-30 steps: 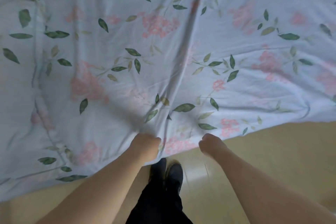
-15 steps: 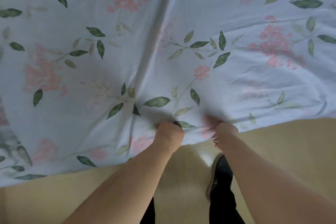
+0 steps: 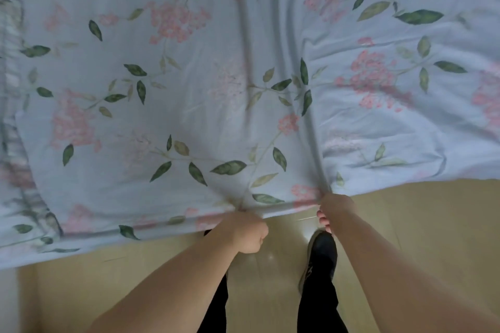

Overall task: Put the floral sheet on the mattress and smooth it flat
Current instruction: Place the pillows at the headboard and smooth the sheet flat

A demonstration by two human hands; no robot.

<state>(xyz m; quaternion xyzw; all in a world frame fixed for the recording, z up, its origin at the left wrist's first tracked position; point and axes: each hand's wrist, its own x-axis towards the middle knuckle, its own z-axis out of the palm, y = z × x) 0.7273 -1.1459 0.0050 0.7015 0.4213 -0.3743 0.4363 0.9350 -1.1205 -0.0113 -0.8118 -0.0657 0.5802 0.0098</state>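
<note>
The floral sheet (image 3: pixel 205 84), pale blue with pink blossoms and green leaves, fills the upper two thirds of the head view. Its near hem runs across the middle of the frame above the floor. My left hand (image 3: pixel 244 232) grips the hem in a fist. A short way to the right, my right hand (image 3: pixel 334 209) pinches the same hem, fingers curled under it. Two long folds run up the cloth from the hands. The mattress is hidden under the sheet.
Yellowish wooden floor (image 3: pixel 433 224) lies below the hem. My legs in black trousers and a dark shoe (image 3: pixel 320 254) stand between my forearms. A striped fold of the sheet (image 3: pixel 16 143) bunches at the left edge.
The view has shifted and the near hem now sits lower in the frame. Both hands still hold the hem, now set further apart, and the folds running up the cloth are more marked.
</note>
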